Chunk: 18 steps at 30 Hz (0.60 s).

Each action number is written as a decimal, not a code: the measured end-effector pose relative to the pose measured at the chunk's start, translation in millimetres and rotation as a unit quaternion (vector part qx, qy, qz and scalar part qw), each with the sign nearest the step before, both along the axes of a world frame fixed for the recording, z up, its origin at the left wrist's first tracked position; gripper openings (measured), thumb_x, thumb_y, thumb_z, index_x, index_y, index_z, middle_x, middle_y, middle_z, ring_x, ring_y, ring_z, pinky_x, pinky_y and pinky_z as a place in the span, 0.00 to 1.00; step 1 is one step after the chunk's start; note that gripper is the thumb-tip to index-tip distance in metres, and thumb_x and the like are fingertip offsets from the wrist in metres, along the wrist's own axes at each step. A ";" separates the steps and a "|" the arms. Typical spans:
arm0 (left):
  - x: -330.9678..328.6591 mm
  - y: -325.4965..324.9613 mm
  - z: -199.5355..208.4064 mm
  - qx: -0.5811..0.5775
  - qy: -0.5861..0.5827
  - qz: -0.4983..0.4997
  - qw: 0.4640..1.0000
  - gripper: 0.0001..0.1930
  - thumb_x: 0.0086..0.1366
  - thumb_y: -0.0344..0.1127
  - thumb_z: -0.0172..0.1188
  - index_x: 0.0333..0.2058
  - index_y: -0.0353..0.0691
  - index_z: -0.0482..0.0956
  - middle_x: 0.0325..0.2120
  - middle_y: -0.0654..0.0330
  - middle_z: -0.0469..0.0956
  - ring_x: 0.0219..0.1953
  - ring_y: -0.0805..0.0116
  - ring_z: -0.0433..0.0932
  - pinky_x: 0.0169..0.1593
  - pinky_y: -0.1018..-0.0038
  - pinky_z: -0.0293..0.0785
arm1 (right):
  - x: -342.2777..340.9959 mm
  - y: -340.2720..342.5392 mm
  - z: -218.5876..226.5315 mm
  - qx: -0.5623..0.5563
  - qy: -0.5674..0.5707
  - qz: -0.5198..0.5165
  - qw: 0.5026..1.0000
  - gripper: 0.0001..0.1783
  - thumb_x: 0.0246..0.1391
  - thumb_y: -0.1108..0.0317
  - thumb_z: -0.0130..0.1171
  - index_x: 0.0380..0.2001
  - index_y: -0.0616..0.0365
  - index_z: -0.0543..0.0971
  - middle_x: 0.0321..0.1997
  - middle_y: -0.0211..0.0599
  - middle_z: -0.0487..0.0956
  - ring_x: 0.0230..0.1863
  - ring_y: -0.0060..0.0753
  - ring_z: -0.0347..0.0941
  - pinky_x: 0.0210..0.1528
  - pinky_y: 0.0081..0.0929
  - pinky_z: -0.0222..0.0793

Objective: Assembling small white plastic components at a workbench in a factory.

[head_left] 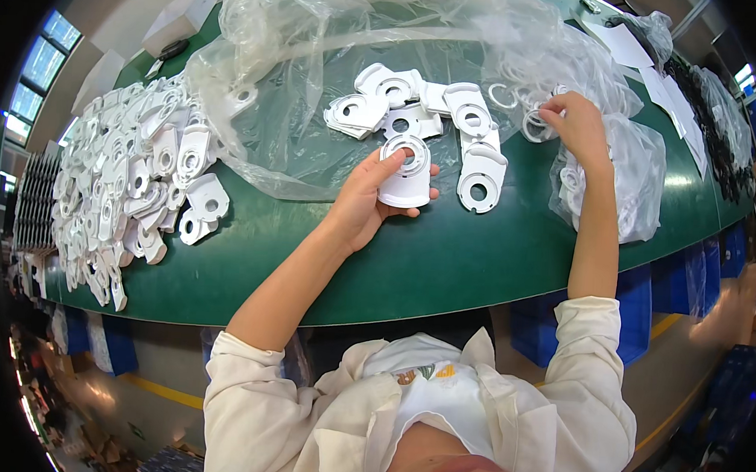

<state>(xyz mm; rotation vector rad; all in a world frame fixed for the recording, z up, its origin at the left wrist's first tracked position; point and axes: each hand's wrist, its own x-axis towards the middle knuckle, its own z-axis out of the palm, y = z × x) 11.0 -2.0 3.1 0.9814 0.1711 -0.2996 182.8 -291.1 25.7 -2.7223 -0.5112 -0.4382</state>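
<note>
My left hand [367, 197] grips a white plastic part [406, 187], flat with a curved lower end and a round hole, thumb on the ring round the hole. My right hand [577, 127] is at a heap of thin white rings [533, 124], fingers bent and their tips close together; whether a ring is between them is hard to see. Just beyond my left hand lie overlapping white parts [356, 113] of the same shape. A row of similar parts [481, 183] lies between my two hands.
A large pile of white parts [125, 167] covers the left of the green table [445, 265]. Clear plastic sheeting [319, 53] spreads across the back. A plastic bag of white pieces [629, 185] sits by my right forearm. Blue bins [532, 321] stand below the table edge.
</note>
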 end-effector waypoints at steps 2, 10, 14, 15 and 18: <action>-0.2 2.1 -2.3 -0.021 0.001 -0.007 1.000 0.16 0.69 0.35 0.46 0.53 0.38 0.62 0.46 0.51 0.76 0.41 0.61 0.80 0.33 0.74 0.79 | -1.5 5.2 7.6 0.037 0.058 0.067 0.995 0.13 0.46 0.63 0.65 0.32 0.61 0.81 0.26 0.34 0.79 0.29 0.27 0.73 0.33 0.25 0.68; 1.3 -2.0 -5.7 0.017 -0.019 -0.015 1.000 0.21 0.61 0.24 0.49 0.53 0.35 0.61 0.48 0.49 0.74 0.44 0.60 0.79 0.38 0.73 0.81 | -43.0 63.9 14.2 0.353 0.078 0.200 0.911 0.05 0.48 0.75 0.63 0.30 0.61 0.81 0.32 0.29 0.81 0.33 0.19 0.74 0.35 0.19 0.70; -0.2 0.9 -5.9 0.015 -0.030 -0.017 0.999 0.23 0.57 0.21 0.47 0.53 0.34 0.61 0.47 0.50 0.74 0.44 0.59 0.79 0.39 0.73 0.81 | -69.5 95.0 2.4 0.177 -0.050 0.418 0.890 0.11 0.42 0.80 0.62 0.32 0.57 0.81 0.36 0.35 0.80 0.36 0.36 0.77 0.36 0.27 0.73; 0.2 0.7 -6.1 0.015 -0.030 -0.017 0.999 0.23 0.57 0.21 0.47 0.53 0.34 0.61 0.47 0.50 0.74 0.44 0.59 0.79 0.39 0.73 0.81 | -73.7 97.9 1.1 0.177 -0.050 0.418 0.890 0.11 0.42 0.80 0.62 0.32 0.57 0.81 0.36 0.35 0.80 0.36 0.36 0.77 0.36 0.27 0.73; 1.5 -0.2 -7.5 0.002 -0.026 -0.012 1.000 0.25 0.54 0.20 0.46 0.54 0.34 0.60 0.47 0.50 0.74 0.44 0.58 0.79 0.40 0.73 0.82 | -76.9 101.3 -8.7 0.130 -0.029 0.468 0.873 0.10 0.44 0.76 0.60 0.33 0.55 0.80 0.39 0.32 0.79 0.39 0.37 0.76 0.38 0.29 0.73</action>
